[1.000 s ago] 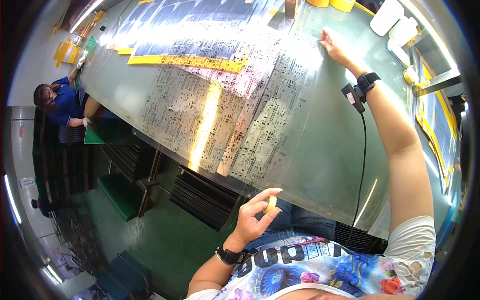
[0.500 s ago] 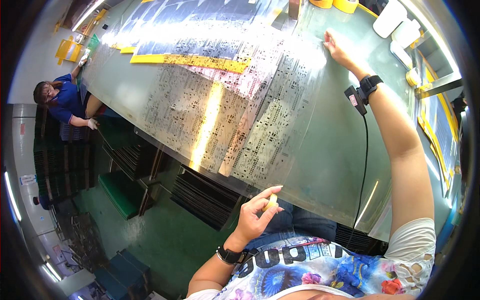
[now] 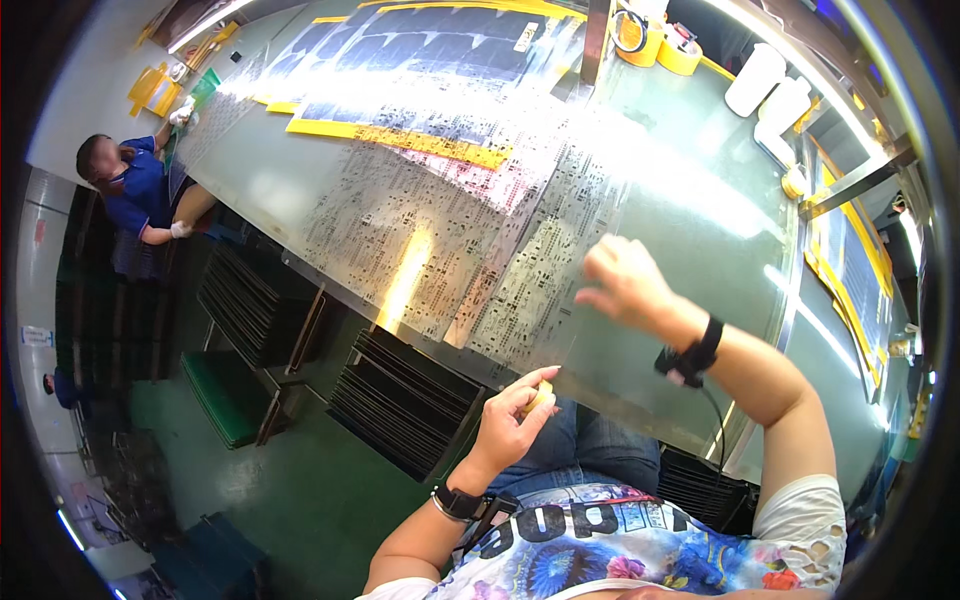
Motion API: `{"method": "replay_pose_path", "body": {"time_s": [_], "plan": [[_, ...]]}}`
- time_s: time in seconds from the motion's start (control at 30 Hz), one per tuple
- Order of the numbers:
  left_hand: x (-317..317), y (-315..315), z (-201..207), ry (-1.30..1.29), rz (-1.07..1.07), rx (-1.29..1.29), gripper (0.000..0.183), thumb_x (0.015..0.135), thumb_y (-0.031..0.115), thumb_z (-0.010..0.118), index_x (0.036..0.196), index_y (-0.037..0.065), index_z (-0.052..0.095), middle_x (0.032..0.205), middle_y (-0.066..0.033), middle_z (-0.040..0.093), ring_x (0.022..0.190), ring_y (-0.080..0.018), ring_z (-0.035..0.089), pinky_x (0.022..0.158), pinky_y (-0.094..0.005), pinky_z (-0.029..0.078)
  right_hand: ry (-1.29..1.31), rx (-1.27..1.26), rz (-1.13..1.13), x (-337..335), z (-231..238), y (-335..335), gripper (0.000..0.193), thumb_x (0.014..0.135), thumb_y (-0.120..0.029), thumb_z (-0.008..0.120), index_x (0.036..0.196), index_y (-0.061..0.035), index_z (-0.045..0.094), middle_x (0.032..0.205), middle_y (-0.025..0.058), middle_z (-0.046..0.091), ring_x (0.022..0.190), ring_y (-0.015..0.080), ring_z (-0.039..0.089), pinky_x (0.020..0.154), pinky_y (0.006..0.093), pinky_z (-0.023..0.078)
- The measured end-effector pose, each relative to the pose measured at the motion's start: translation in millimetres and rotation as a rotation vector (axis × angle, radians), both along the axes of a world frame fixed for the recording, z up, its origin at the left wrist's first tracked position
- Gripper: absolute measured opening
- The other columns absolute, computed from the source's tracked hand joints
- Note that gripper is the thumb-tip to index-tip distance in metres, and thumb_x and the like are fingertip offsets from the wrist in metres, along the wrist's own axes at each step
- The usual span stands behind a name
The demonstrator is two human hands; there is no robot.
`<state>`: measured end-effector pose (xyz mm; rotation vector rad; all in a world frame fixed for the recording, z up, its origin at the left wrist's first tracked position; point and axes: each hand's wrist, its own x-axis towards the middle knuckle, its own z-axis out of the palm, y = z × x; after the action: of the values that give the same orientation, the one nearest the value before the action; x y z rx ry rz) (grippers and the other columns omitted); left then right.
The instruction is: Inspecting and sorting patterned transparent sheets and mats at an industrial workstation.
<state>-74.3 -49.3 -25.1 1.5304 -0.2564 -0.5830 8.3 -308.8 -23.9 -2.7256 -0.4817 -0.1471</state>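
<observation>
My left hand point(image 3: 508, 432) is beside the table's front edge, its thumb and fingers closed on a small yellow piece point(image 3: 540, 398); the grip hides part of it, so I cannot make out its kind. My right hand point(image 3: 632, 287) hovers by the right edge of the patterned film sheets, slightly blurred. Its fingers are bent and its thumb stands apart, with nothing visible between them. The transparent film sheets point(image 3: 530, 290), covered in small dark circuit-like marks, overlap on the glass-like table point(image 3: 690, 350). Part of one has a reddish print point(image 3: 478, 180).
Dark sheets with yellow-taped edges point(image 3: 400, 140) lie at the back. Yellow tape rolls point(image 3: 678, 52) and white bottles point(image 3: 756, 80) stand at the far right. Racks of dark panels point(image 3: 405, 400) are below the table's front edge. A co-worker in blue point(image 3: 140, 200) is at the far left.
My right hand has come back from the sheets' far right corner toward me, its arm bending. My left hand stays nearly in place with the yellow piece. The view has shifted slightly.
</observation>
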Motion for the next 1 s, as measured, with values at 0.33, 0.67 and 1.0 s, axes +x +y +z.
{"method": "replay_pose_path", "body": {"time_s": [0.33, 0.67, 1.0], "plan": [[-9.9, -0.5, 1.7, -0.336, 0.086, 0.172, 0.013, 0.083, 0.009, 0.065, 0.085, -0.004, 0.064, 0.114, -0.0133, 0.061, 0.063, -0.0063, 0.056, 0.054, -0.0225, 0.046, 0.068, -0.053, 0.192, -54.1, 4.9, 59.0, 0.024, 0.074, -0.029, 0.068, 0.077, -0.0099, 0.054, 0.083, 0.0054, 0.052, 0.085, 0.0232, 0.054, 0.074, 0.0359, 0.042], [-11.2, -9.2, 13.8, -0.528, 0.042, 0.387, 0.02, 0.08, 0.014, 0.07, 0.093, -0.001, 0.065, 0.105, -0.0117, 0.056, 0.056, -0.0156, 0.058, 0.051, -0.0266, 0.047, 0.226, 0.194, 0.207, -29.6, 14.2, 42.8, 0.012, 0.075, -0.018, 0.066, 0.076, -0.0087, 0.059, 0.081, 0.008, 0.056, 0.085, 0.029, 0.056, 0.075, 0.0395, 0.046], [-9.8, -9.3, 15.0, -0.613, 0.039, 0.391, 0.02, 0.076, 0.011, 0.072, 0.091, 0.001, 0.065, 0.105, -0.0123, 0.054, 0.065, -0.0193, 0.057, 0.061, -0.0307, 0.049, 0.393, -0.01, 0.242, -25.1, 18.1, 55.3, 0.016, 0.068, -0.025, 0.071, 0.073, -0.013, 0.062, 0.084, 0.005, 0.057, 0.089, 0.0258, 0.056, 0.075, 0.0385, 0.046]]}}
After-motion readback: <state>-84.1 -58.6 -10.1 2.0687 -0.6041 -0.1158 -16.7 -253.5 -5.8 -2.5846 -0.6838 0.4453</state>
